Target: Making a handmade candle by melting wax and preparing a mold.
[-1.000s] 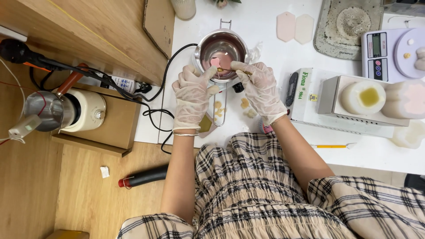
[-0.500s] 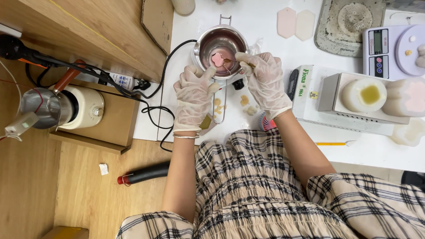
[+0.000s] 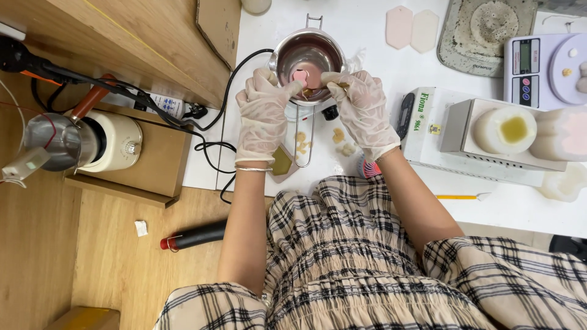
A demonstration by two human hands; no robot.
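Observation:
Both my hands wear thin clear gloves and meet at the near rim of a small metal melting pot (image 3: 287,52) on the white table. Pink wax pieces (image 3: 300,76) lie inside the pot. My left hand (image 3: 264,113) and my right hand (image 3: 362,110) pinch a small yellowish wax piece (image 3: 307,91) between their fingertips, just over the pot's edge. Loose wax crumbs (image 3: 338,135) lie on the table under my hands, beside the pot's wire handle (image 3: 306,137).
A digital scale (image 3: 541,67) stands at the far right, a white block with a yellow-centred candle (image 3: 504,129) beside it. Two pale hexagon slabs (image 3: 411,27) lie behind. A metal jug on a heater (image 3: 79,143) sits left, with black cables (image 3: 211,146). A black-red tool (image 3: 192,235) lies on the floor.
My hands have stayed at the pot's near rim, fingertips drawing closer together over the small wax piece. The view has shifted slightly.

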